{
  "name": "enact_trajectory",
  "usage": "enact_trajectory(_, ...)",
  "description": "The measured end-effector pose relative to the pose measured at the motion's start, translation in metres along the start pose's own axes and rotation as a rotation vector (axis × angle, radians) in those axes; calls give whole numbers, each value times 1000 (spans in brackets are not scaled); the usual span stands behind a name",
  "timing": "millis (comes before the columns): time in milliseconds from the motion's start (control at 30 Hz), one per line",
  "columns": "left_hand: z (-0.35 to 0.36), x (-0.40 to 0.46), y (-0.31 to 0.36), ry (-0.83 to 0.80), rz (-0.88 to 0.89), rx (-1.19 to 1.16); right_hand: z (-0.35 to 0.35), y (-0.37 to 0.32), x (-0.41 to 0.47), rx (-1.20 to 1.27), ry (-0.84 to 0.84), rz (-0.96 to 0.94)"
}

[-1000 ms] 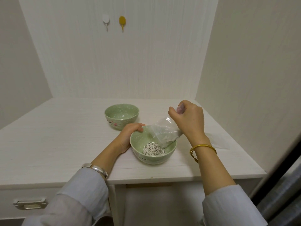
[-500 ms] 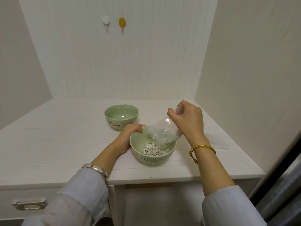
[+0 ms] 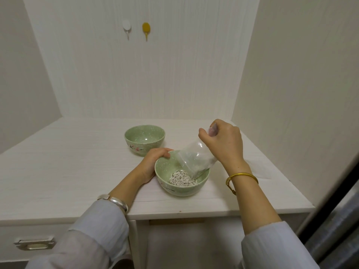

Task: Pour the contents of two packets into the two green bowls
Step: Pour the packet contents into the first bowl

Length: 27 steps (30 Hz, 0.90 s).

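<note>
Two green bowls stand on a white table. The near bowl (image 3: 165, 183) holds a small heap of white-grey pieces (image 3: 181, 179). My left hand (image 3: 153, 162) grips that bowl's left rim. My right hand (image 3: 223, 142) pinches the bottom end of a clear plastic packet (image 3: 194, 159), which hangs upside down with its open mouth inside the near bowl. The packet looks almost empty. The far bowl (image 3: 144, 138), with a pink flower on its side, looks empty. A second clear packet (image 3: 258, 168) lies flat on the table at the right.
The table (image 3: 68, 171) sits in a white alcove with walls at the back and both sides. Two hooks, white (image 3: 126, 28) and yellow (image 3: 145, 30), hang on the back wall. A drawer handle (image 3: 34, 244) is at lower left. A dark curtain (image 3: 336, 230) hangs at the right.
My right hand has shifted the upturned packet slightly, and the heap in the near bowl looks about the same. My left hand stays on the bowl's rim.
</note>
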State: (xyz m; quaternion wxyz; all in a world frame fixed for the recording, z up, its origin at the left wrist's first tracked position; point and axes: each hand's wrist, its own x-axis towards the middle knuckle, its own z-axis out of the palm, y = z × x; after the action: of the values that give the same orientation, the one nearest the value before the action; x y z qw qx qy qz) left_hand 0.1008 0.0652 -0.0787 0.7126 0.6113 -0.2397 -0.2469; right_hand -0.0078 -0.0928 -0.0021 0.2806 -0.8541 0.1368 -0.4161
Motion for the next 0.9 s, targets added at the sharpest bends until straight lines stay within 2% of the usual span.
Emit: enact_trajectory(900, 2, -3, 2, -2, 23, 24, 3, -20, 0, -85, -79, -59)
